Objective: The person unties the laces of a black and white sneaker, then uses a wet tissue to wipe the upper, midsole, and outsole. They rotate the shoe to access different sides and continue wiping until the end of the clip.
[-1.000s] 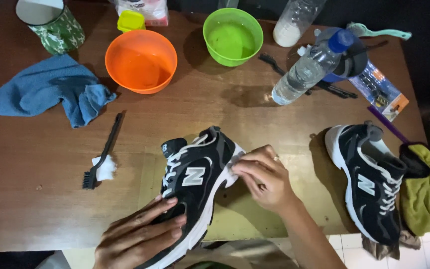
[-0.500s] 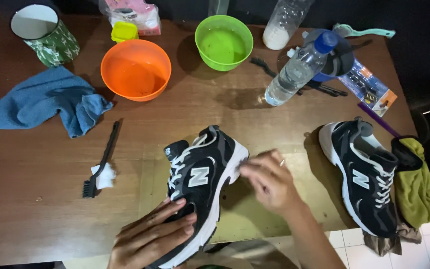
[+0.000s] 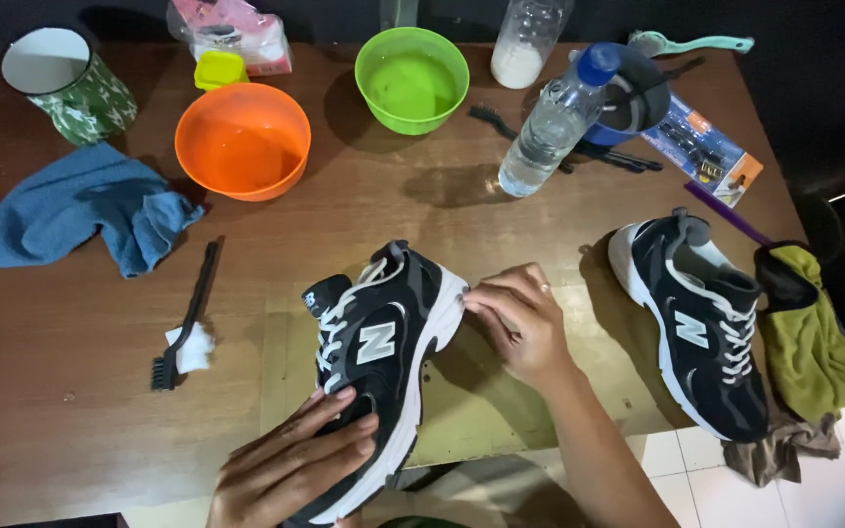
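A black sneaker [image 3: 383,332] with white laces and a white sole is tilted on its side over a green mat [image 3: 486,420]. My left hand [image 3: 295,464] grips its toe end from below. My right hand [image 3: 525,328] has its fingertips pinched against the white sole near the heel. A small white wipe [image 3: 463,299] seems to be held between them, hard to tell apart from the sole. The matching second sneaker [image 3: 696,323] lies flat on the table to the right, untouched.
Left of the shoe lies a black brush [image 3: 193,298] with a white lump beside it, and a blue cloth [image 3: 70,210]. Behind stand an orange bowl [image 3: 242,137], a green bowl [image 3: 411,78], a camouflage mug [image 3: 70,88] and a water bottle [image 3: 550,122]. An olive cloth [image 3: 819,337] hangs at the right edge.
My right hand has slid a little along the sole's edge towards the heel. My left hand has shifted its hold on the toe. The shoe stays in much the same place.
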